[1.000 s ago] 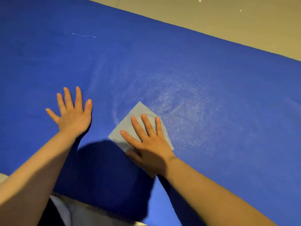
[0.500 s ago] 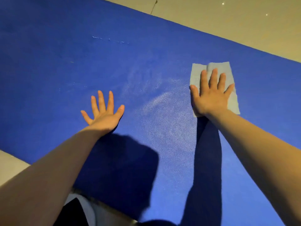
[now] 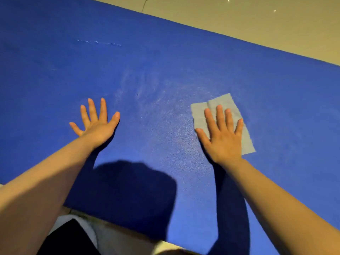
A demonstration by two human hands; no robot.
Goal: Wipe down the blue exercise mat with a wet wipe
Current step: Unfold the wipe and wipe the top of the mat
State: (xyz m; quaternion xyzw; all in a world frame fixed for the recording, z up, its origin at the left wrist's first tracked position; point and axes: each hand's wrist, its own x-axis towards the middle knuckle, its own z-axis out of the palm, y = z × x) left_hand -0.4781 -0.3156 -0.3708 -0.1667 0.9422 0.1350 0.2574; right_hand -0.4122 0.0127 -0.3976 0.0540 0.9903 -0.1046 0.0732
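The blue exercise mat (image 3: 165, 57) fills most of the head view, lying on the floor. A pale grey wet wipe (image 3: 200, 113) lies flat on the mat right of centre. My right hand (image 3: 222, 137) presses flat on the wipe with its fingers spread, covering the wipe's middle and lower left part. My left hand (image 3: 97, 124) rests flat on the bare mat to the left, fingers apart, holding nothing. A damp sheen marks the mat between the two hands.
Beige floor (image 3: 257, 21) runs along the mat's far edge at the top right. The mat's near edge crosses the bottom, with my dark and white clothing (image 3: 73, 234) just below it. A few small white scuffs (image 3: 99, 42) sit on the mat at upper left.
My right hand slid the wipe from near centre out to the far right, then drew it back toward me. My left hand stayed flat on the mat.
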